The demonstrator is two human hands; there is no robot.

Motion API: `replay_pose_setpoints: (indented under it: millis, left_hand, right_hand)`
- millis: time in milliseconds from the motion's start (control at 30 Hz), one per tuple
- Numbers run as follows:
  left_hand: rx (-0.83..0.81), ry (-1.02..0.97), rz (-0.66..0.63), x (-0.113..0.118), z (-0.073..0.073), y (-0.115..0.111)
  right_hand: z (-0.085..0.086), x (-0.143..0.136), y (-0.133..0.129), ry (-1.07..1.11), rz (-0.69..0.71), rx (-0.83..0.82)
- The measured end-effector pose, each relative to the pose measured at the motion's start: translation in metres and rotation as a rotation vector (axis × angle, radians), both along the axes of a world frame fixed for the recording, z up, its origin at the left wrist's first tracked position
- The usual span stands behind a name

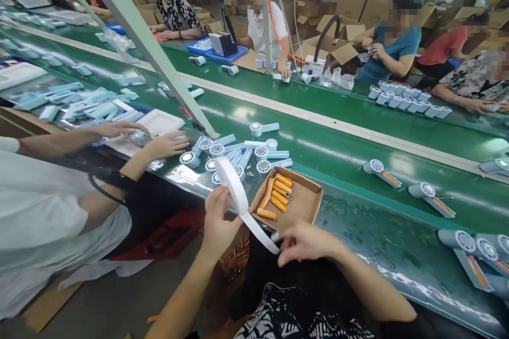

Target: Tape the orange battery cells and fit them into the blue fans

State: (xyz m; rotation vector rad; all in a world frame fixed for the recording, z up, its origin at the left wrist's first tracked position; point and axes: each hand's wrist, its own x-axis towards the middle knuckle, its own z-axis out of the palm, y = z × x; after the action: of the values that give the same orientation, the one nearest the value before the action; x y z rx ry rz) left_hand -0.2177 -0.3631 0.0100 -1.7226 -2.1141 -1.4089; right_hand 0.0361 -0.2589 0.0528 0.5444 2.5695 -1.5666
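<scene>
My left hand (221, 218) grips a roll of white tape (234, 186), held up on edge above the front of the bench. From the roll a loose strip slants down to the right and ends at the fingers of my right hand (304, 243). Those fingers are pinched together at the strip's end, slightly blurred, with a small white bit at one fingertip. Just beyond both hands sits an open cardboard box (308, 198) holding several orange wrapped battery cells (279, 204). Pale blue handheld fans (262, 167) lie heaped behind the roll.
A green conveyor belt (318, 137) runs across, with fans showing orange cells in open handles (439, 205) at right. A metal post (155, 58) slants down at left. Beside me a co-worker's hands (169, 145) are near a pile of pale blue parts (95, 106). Other people sit opposite.
</scene>
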Motion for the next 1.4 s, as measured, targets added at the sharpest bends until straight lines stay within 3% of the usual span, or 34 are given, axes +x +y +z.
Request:
replay_pose_setpoints:
  millis: [100, 167, 267, 400, 533, 600, 733, 833, 967, 1100, 1167, 1333, 1400]
  left_hand:
    - [-0.004, 0.100, -0.028, 0.011, -0.010, -0.005]
    - [-0.002, 0.157, -0.066, 0.021, -0.011, -0.006]
    - [-0.019, 0.231, -0.101, 0.029, -0.008, -0.005]
    - [-0.072, 0.366, -0.133, 0.027, -0.001, -0.009]
    - [-0.141, 0.517, -0.194, 0.025, 0.004, -0.014]
    - [-0.188, 0.582, -0.239, 0.028, 0.005, -0.013]
    - [-0.215, 0.696, -0.344, 0.033, 0.011, -0.011]
    - [-0.207, 0.768, -0.459, 0.032, 0.022, -0.004]
    - [-0.153, 0.846, -0.653, 0.023, 0.040, 0.018]
    - [-0.136, 0.913, -0.800, 0.024, 0.055, 0.043]
    - [-0.163, 0.925, -0.819, 0.035, 0.059, 0.048]
    - [-0.228, 0.843, -0.737, 0.070, 0.047, 0.040]
    - [-0.225, 0.831, -0.751, 0.074, 0.040, 0.037]
  right_hand:
    - [-0.001, -0.023, 0.038, -0.081, -0.221, 0.440]
    - [-0.008, -0.041, 0.057, -0.196, -0.275, 0.671]
    - [-0.023, -0.055, 0.071, -0.273, -0.268, 0.718]
    - [-0.025, -0.033, 0.077, -0.228, -0.307, 0.619]
    - [-0.002, 0.014, 0.071, 0.226, -0.595, 0.216]
    - [0.014, 0.032, 0.063, 0.393, -0.654, 0.096]
    - [0.040, 0.047, 0.051, 0.427, -0.714, 0.193]
    - [0.044, 0.050, 0.046, 0.361, -0.670, 0.289]
    - [0.037, 0.060, 0.045, 0.215, -0.581, 0.222]
    - [0.025, 0.069, 0.051, 0.238, -0.625, -0.083]
    - [0.011, 0.067, 0.052, 0.349, -0.730, -0.267]
    - [-0.032, 0.050, 0.033, 0.741, -1.308, -0.525]
    - [-0.036, 0.054, 0.027, 0.731, -1.278, -0.542]
